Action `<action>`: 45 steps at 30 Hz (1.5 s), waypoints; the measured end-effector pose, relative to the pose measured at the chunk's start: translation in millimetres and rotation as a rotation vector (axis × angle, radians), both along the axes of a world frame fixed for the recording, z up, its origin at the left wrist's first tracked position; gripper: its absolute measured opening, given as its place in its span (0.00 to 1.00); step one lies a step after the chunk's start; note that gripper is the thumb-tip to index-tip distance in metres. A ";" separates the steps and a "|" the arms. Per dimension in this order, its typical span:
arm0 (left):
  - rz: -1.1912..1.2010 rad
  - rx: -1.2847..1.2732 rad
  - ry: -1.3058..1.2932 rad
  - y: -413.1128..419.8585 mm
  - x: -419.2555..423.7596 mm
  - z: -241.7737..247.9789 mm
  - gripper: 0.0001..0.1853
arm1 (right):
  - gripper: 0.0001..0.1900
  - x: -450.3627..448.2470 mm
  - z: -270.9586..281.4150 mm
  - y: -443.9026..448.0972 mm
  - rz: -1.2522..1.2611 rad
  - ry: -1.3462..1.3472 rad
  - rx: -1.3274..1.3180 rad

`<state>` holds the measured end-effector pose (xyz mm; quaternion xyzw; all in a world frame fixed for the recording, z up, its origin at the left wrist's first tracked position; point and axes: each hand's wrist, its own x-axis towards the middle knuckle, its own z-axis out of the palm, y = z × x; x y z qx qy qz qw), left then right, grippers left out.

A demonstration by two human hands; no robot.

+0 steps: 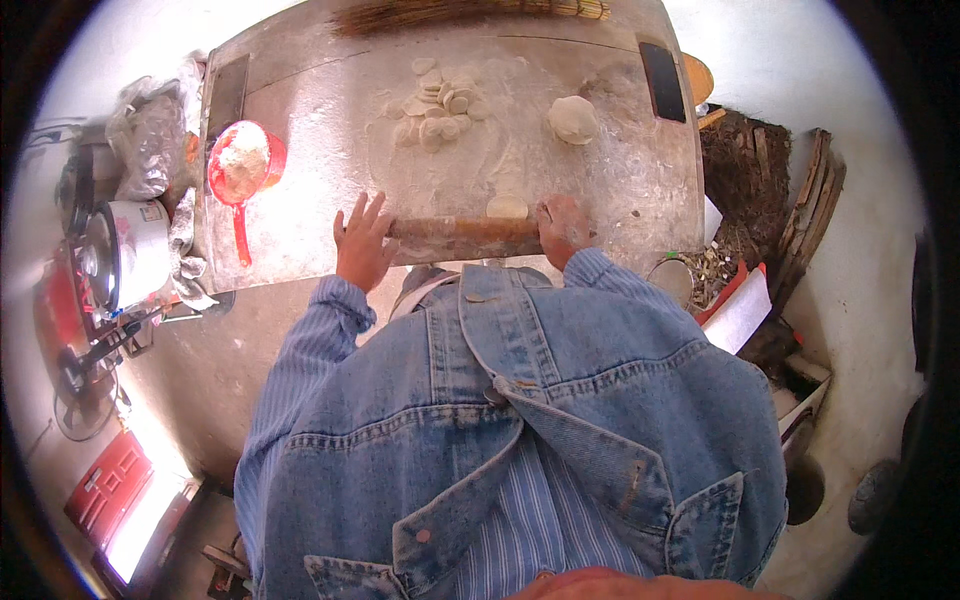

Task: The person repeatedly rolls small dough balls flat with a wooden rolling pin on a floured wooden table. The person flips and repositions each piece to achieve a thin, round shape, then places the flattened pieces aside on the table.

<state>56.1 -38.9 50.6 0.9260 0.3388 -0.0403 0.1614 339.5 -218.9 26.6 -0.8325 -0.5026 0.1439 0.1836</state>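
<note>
A wooden rolling pin [465,234] lies along the near edge of the floured board [315,225]. My left hand [365,244] rests flat over its left end, fingers spread apart. At the other end, my right hand [564,229] is curled around the pin. A flat round of dough [508,206] touches or lies just beyond the pin, near my right hand. Farther up the board is a heap of small flattened dough pieces [442,112], some overlapping. A smooth ball of dough [573,120] sits to the right of the heap.
A red plastic ladle [241,232] full of flour stands on the board's left side. A straw broom [480,11] lies along the far edge. Left of the board are a white pot [139,251] and plastic bags [150,139]; firewood [806,210] leans at right.
</note>
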 end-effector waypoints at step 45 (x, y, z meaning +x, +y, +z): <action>-0.176 -0.014 -0.010 27.4 29.5 5.2 0.35 | 0.11 18.0 -18.9 -32.9 -0.289 -0.033 0.136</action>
